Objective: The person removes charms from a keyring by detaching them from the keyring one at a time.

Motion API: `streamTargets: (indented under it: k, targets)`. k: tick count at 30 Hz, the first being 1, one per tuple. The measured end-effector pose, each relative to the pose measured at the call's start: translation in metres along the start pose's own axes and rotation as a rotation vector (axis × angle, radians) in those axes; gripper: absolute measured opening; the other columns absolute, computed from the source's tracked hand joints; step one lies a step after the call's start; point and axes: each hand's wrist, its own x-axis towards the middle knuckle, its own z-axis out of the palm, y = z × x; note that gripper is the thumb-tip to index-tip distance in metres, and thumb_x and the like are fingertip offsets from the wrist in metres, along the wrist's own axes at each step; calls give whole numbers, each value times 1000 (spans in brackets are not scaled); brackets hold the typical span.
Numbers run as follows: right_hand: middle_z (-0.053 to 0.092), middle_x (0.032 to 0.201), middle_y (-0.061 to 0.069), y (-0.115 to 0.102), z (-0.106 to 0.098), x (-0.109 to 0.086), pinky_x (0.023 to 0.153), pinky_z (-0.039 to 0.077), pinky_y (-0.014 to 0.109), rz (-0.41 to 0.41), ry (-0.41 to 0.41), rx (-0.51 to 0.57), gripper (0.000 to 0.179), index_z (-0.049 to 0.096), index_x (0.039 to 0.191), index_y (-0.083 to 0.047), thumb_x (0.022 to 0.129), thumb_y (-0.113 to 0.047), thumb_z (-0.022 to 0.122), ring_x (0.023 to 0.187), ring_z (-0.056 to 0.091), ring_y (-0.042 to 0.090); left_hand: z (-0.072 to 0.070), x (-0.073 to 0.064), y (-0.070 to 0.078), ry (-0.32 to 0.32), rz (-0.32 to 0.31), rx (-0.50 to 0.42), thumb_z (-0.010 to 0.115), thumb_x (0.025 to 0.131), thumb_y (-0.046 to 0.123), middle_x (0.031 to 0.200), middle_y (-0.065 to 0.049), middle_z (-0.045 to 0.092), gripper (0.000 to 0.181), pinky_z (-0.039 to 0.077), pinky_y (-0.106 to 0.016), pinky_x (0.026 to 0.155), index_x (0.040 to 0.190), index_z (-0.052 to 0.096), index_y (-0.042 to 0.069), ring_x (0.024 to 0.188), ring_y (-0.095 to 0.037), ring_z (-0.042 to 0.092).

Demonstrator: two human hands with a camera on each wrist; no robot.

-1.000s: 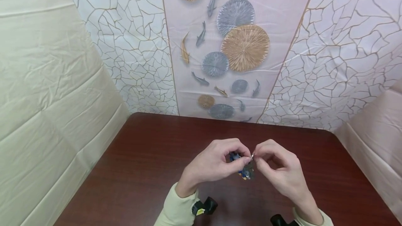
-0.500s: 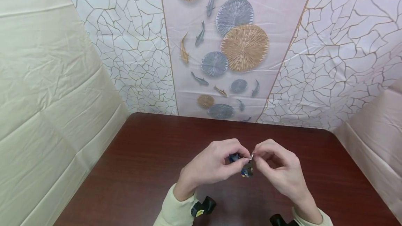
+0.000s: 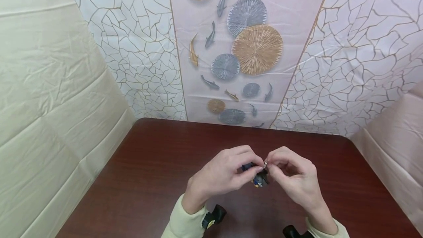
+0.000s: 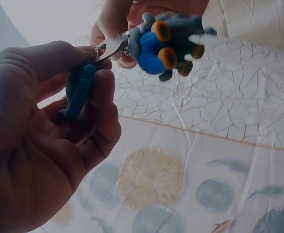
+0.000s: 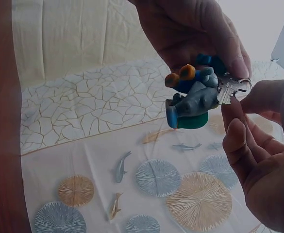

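Above the table, both hands meet at a bunch of keychain figurines on a metal key ring point(image 5: 249, 86). My left hand point(image 3: 224, 170) pinches the bunch close to the ring, with a blue rubbery piece point(image 4: 79, 90) between its curled fingers. Opposite it, my right hand point(image 3: 295, 179) pinches the ring between thumb and fingertip. A silver key point(image 5: 225, 93) shows beside the ring, partly covered by the left thumb. Below the fingers dangle a grey figurine point(image 5: 197, 103) and a blue figurine with orange feet point(image 4: 153, 54). The fingertips hide part of the ring.
The dark red-brown table point(image 3: 148, 179) lies beneath both hands. Behind it hangs a patterned cloth point(image 3: 228, 83) with fish and round motifs, and a cream cloth point(image 3: 66, 102) is on the left. Black wrist cameras point(image 3: 218, 214) sit at the cuffs.
Both hands stay at nearly the same spot, still on the ring. The dangling figurines have swung and turned slightly beneath the left fingers.
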Motion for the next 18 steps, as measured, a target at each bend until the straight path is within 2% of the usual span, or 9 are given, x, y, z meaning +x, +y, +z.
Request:
streamTargets:
  k: [7,18]
  targets:
    - [63,89,10,0,-1,-1,51,44,22,7,1,0,35,61,86,11,65,37,50,69,58,10,-2,0,-2,1,35,61,65,93,13,92,6,65,10,42,-4,76,101,71,13,81,2,57]
    - [59,87,11,-1,1,2,47,42,23,-15,-15,26,35,60,89,12,68,37,48,64,56,10,2,0,-3,48,40,71,65,91,11,89,9,62,9,40,-2,71,98,70,13,76,3,53]
